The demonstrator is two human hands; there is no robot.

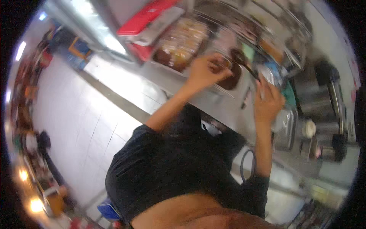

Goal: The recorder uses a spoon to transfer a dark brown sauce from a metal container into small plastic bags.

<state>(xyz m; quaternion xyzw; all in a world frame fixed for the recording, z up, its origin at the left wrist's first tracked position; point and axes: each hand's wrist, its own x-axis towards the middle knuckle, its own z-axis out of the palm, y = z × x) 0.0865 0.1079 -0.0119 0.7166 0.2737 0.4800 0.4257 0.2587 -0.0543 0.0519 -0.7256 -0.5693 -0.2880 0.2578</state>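
Note:
The view is blurred. My left hand point(207, 70) is bent around a small clear container point(224, 61) with something brown in it, above a tray of dark brown food point(231, 78) at the counter's near edge. My right hand point(267, 98) holds the dark handle of a ladle or spoon point(251, 71), whose head lies close to the container. Left of my left hand stands a metal tray point(180, 43) of pale and yellowish pieces, perhaps wrapped in plastic. A dark, narrow thing point(246, 98) lies on the counter between my hands.
A red-lidded box point(148, 20) stands at the counter's upper left. Further trays and containers line the back. At right are a clear-looking tray point(286, 128) and metal kitchen equipment point(320, 103). Tiled floor point(74, 114) stretches to the left, with a blue object point(108, 209) near my body.

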